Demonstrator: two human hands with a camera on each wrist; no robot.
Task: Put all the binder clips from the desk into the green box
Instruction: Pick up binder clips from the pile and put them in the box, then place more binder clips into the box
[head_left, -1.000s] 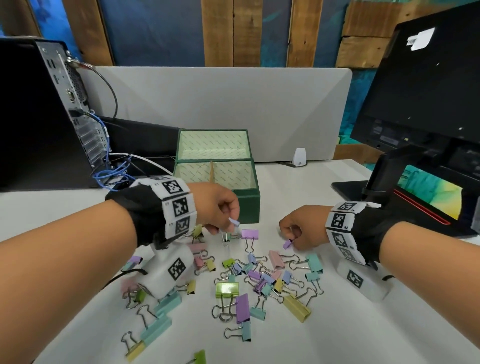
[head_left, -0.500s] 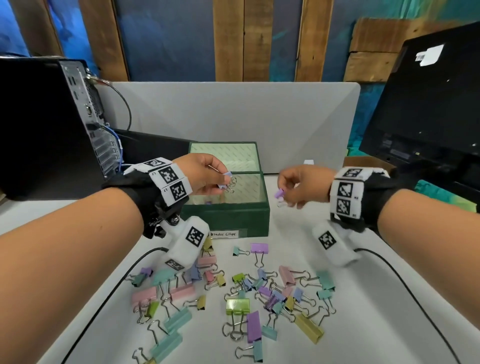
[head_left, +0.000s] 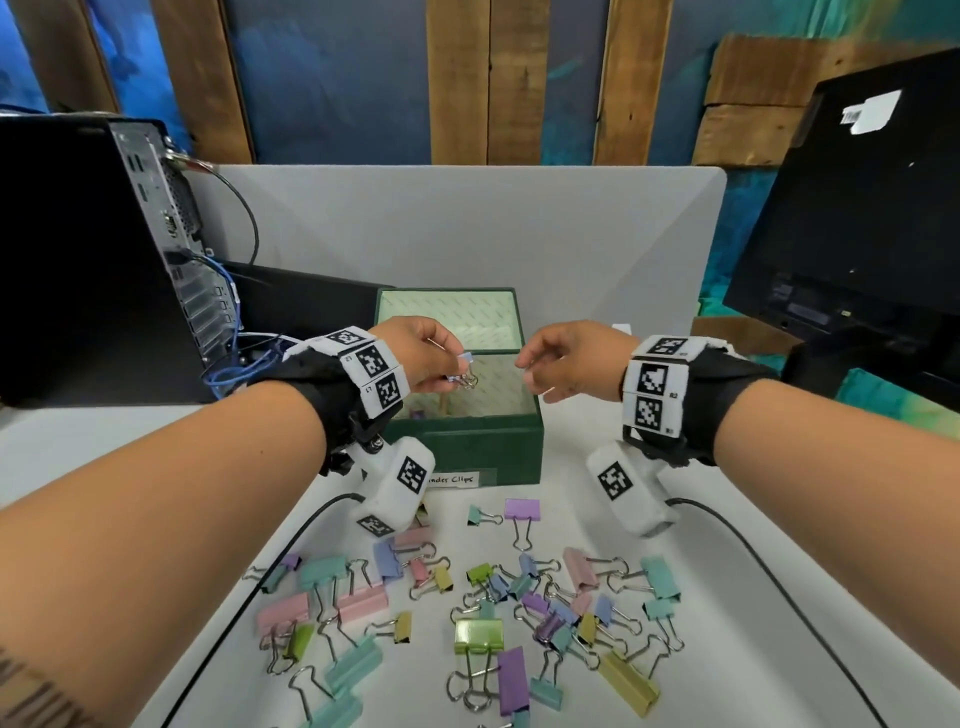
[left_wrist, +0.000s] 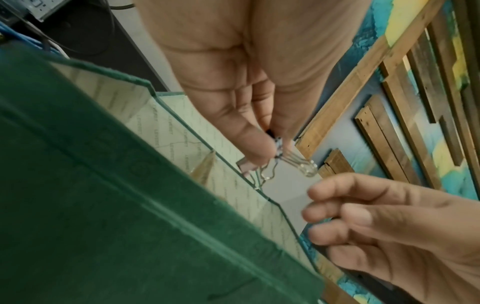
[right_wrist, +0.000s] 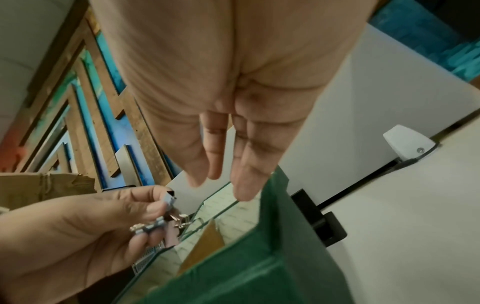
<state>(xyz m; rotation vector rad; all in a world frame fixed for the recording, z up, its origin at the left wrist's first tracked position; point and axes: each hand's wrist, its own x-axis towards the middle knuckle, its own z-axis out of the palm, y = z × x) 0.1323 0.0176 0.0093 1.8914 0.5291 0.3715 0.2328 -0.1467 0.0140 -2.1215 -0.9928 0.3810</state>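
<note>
The green box (head_left: 467, 447) stands open at mid desk, lid upright behind it. My left hand (head_left: 451, 370) hovers over its left part and pinches a few small binder clips (head_left: 466, 370), pale blue and pink, wire handles hanging; the left wrist view shows the clips (left_wrist: 279, 153) at the fingertips above the box (left_wrist: 130, 205). My right hand (head_left: 535, 371) hangs over the box's right rim with relaxed, empty fingers (right_wrist: 244, 185). A small purple clip (head_left: 417, 414) lies inside the box. Several pastel clips (head_left: 478, 634) are scattered on the desk in front.
A black computer tower (head_left: 78, 249) with blue cables (head_left: 234, 364) stands at the left. A black monitor (head_left: 857, 208) is at the right. A grey divider panel (head_left: 467, 228) closes the back. Black wrist cables (head_left: 753, 551) trail across the desk.
Both hands rose from the clip pile to above the box. The right hand let go of its purple clip and now hangs empty. The left hand still holds its clips.
</note>
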